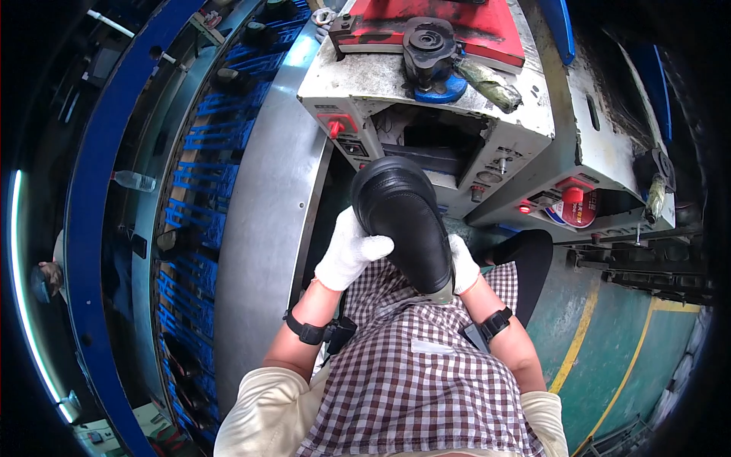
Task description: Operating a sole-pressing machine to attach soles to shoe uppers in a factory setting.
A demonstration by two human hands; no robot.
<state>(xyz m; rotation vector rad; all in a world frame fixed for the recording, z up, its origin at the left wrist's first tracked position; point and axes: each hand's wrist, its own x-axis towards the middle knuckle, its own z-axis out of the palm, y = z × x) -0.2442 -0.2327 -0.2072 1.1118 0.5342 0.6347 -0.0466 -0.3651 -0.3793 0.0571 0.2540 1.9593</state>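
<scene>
A black leather shoe (pixel 411 236) is held up in front of my lap, its rounded end pointing away toward the machine. My left hand (pixel 352 251), in a white knit glove, grips the shoe's left side with the thumb lying across the leather. On the opposite side, near the lower end, my gloved right hand (pixel 463 265) holds it; most of those fingers are hidden behind the shoe. A small greenish piece (pixel 442 295) shows at the shoe's near end. Beyond the shoe stands a white machine (pixel 487 164) with a dark opening in its front.
A round black fixture (pixel 429 47) and a red plate (pixel 487 38) top the machine. A second machine with a red button (pixel 572 190) stands right. Along my left run a metal ledge (pixel 259 228) and a blue slatted rack (pixel 199 175). Green floor (pixel 609 327) has yellow lines.
</scene>
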